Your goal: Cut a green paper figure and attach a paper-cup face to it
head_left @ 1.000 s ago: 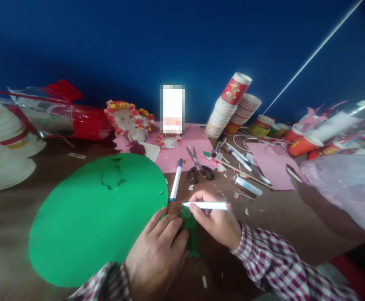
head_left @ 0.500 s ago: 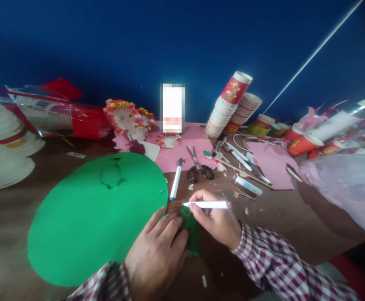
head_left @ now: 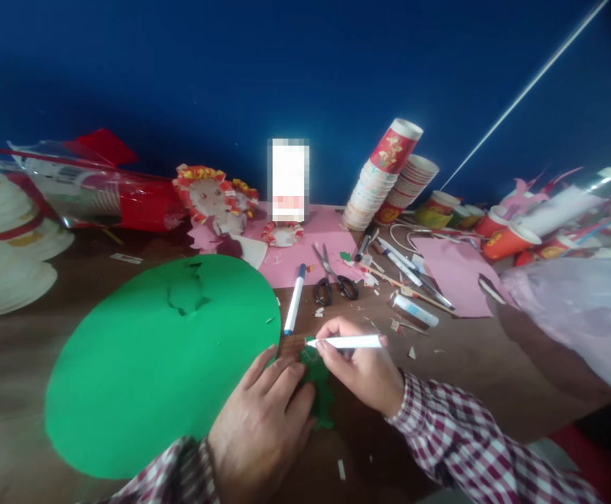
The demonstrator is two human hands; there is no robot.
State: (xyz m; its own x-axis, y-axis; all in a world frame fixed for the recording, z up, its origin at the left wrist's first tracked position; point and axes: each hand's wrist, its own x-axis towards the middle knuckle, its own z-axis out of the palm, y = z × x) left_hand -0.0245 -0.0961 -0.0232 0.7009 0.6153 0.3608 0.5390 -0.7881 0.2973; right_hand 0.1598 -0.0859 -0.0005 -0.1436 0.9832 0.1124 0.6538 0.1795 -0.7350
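My right hand [head_left: 362, 371] pinches a white marker pen [head_left: 350, 341], held nearly level, its tip at the upper end of a small green paper cutout [head_left: 323, 406]. Faint pale lines show on the cutout near the tip. My left hand [head_left: 266, 416] lies flat with fingers stretched out, pressing on the cutout's left side and hiding part of it. Left of that hand, a large green paper oval [head_left: 152, 378] with a small cut-out hole lies on the table. A marker cap or second marker with blue ends [head_left: 295, 299] rests just beyond my hands.
Black-handled scissors [head_left: 329, 280] lie on pink paper [head_left: 305, 259] ahead. Stacked paper cups [head_left: 371, 189] lean behind them. A glue tube [head_left: 415, 310], pens and paper scraps are scattered to the right. Paper bowls [head_left: 5, 245] stand far left, and a plastic bag [head_left: 583, 315] far right.
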